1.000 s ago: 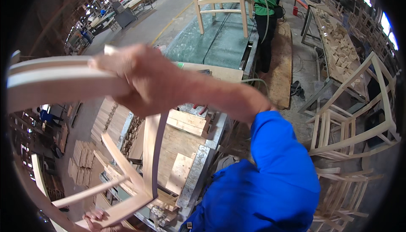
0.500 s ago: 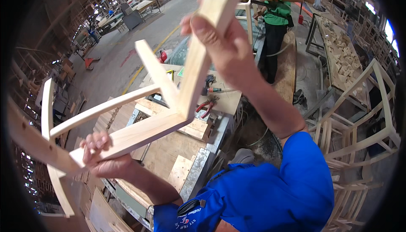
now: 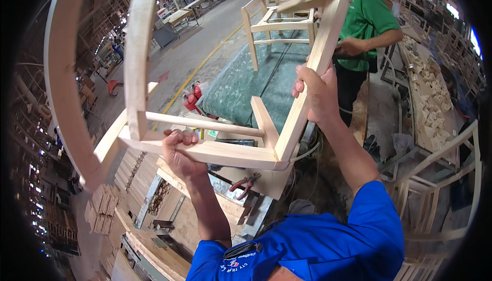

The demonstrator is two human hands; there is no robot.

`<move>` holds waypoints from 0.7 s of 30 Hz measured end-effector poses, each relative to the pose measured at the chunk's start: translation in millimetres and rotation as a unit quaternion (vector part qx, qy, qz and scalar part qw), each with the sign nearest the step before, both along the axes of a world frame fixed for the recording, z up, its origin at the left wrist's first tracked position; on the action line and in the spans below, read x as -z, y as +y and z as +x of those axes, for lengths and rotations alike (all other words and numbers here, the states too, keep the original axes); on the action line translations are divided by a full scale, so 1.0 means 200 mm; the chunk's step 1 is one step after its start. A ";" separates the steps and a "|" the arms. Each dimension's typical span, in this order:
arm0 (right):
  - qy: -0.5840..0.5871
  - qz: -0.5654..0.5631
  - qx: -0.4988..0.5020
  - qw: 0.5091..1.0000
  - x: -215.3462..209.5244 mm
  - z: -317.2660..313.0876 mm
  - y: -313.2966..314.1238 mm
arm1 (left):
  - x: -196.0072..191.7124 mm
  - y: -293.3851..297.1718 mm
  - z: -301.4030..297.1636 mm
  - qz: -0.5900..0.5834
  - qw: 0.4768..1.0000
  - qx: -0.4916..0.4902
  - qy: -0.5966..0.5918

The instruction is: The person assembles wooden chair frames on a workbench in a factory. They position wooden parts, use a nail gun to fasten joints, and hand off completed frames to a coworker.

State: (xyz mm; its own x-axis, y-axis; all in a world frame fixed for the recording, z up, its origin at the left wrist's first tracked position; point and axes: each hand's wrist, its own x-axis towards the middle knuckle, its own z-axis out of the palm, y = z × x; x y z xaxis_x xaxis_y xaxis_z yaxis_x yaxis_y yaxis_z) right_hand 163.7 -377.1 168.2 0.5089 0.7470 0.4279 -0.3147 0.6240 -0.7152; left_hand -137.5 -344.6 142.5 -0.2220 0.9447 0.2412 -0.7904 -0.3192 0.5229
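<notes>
Both hands point(image 3: 182, 155) now higher on chair frame point(image 3: 215, 150), frame raised nearer

One unfinished wooden chair frame point(image 3: 205, 147) is held up in the air, gripped by two hands: one left hand point(image 3: 179, 153) on the lower rail and one right hand point(image 3: 315, 94) on the upright leg. One other chair frame point(image 3: 277, 24) stands on the green-topped table point(image 3: 241, 86), near its far edge. One red-handled pliers point(image 3: 246, 183) lies on the near workbench point(image 3: 205, 204). One person in a green shirt point(image 3: 366, 22) stands beside the table.
</notes>
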 end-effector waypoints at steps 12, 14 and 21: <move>0.057 -0.172 0.029 0.983 0.41 0.55 0.81 | 0.30 0.87 0.54 -0.183 0.976 0.025 0.120; 0.056 -0.189 0.034 0.980 0.47 0.63 0.95 | 0.36 1.03 0.62 -0.190 0.976 0.037 0.100; 0.086 -0.259 0.055 0.960 0.64 0.86 1.33 | 0.54 1.49 0.84 -0.222 0.960 0.067 0.156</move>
State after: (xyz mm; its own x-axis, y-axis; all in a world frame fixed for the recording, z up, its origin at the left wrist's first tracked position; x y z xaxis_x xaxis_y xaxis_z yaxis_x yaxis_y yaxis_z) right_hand 336.0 -111.1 40.8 0.6261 0.7751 -0.0848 -0.4097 0.2345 -0.8816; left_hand 30.7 -46.9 34.5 -0.0737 0.9848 -0.1575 -0.5919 0.0839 0.8016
